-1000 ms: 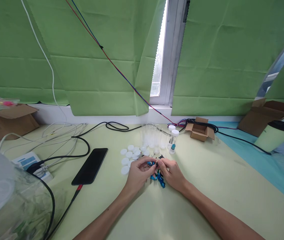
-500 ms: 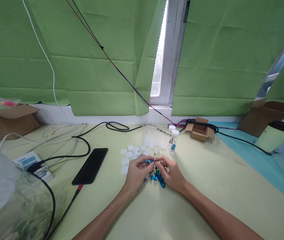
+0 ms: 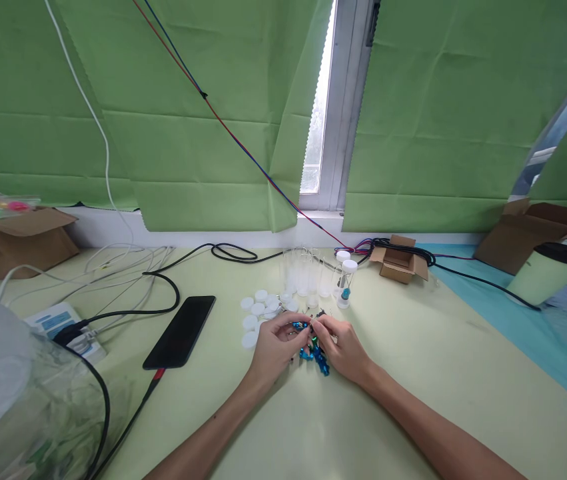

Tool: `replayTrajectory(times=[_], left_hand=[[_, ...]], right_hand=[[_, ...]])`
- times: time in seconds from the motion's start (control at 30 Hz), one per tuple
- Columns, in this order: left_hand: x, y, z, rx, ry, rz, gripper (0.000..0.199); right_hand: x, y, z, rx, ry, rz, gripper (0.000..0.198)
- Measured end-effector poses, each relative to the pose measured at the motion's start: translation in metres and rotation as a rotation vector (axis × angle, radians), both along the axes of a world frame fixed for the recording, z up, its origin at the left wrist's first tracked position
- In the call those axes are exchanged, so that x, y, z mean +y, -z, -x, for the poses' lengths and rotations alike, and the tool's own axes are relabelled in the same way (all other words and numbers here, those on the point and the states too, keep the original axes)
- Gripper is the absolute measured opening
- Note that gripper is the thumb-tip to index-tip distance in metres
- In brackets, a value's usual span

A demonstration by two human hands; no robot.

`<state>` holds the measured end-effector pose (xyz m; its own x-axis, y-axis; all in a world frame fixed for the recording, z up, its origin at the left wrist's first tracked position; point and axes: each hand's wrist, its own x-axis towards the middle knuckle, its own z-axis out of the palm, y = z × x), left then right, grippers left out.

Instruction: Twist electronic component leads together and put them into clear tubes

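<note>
My left hand (image 3: 279, 339) is closed, its thumb and fingers pinched round a small shiny blue piece (image 3: 300, 325). Close beside it, my right hand (image 3: 342, 343) pinches at the same spot; what lies between its fingertips is too small to name. Below the fingers, more shiny blue pieces (image 3: 320, 361) and a green piece (image 3: 315, 341) lie on the table, partly covered by the hands. White round caps (image 3: 250, 323) are spread to the left of my left hand. Clear tubes (image 3: 304, 277) stand upright behind both hands, and a capped tube (image 3: 346, 287) holds something blue.
A black phone (image 3: 180, 332) with a cable lies on the left. Cables (image 3: 233, 253) run along the back of the table. A small open carton (image 3: 397, 270) sits behind the tubes at right. A clear bag (image 3: 63, 393) stands front left; a lidded cup (image 3: 546, 273) is far right.
My right hand's fingers have curled in slightly and shifted a little to the right. My left hand stays nearly in place, the blue piece still in its fingers.
</note>
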<state>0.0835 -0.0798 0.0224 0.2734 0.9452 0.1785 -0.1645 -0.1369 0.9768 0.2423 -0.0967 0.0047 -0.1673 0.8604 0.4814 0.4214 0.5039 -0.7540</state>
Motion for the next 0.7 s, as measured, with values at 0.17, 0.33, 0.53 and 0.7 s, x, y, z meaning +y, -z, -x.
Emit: replayTrajectory(times=[0.17, 0.33, 0.53, 0.7], left_hand=[[-0.0019, -0.004, -0.0018, -0.007, 0.0, -0.013, 0.019], [-0.002, -0.0038, -0.0011, 0.011, 0.005, -0.007, 0.02], [0.0006, -0.0055, 0.0016, -0.006, -0.039, 0.001, 0.023], [-0.0002, -0.0085, 0.0013, -0.023, -0.031, 0.009, 0.022]], right_hand=[[0.0015, 0.0016, -0.0002, -0.009, 0.014, -0.002, 0.046], [0.0012, 0.0017, 0.0003, 0.0, 0.02, -0.001, 0.049], [0.0, 0.0026, -0.0003, 0.061, 0.032, 0.064, 0.04], [-0.0003, 0.0051, -0.0006, 0.086, -0.02, 0.095, 0.033]])
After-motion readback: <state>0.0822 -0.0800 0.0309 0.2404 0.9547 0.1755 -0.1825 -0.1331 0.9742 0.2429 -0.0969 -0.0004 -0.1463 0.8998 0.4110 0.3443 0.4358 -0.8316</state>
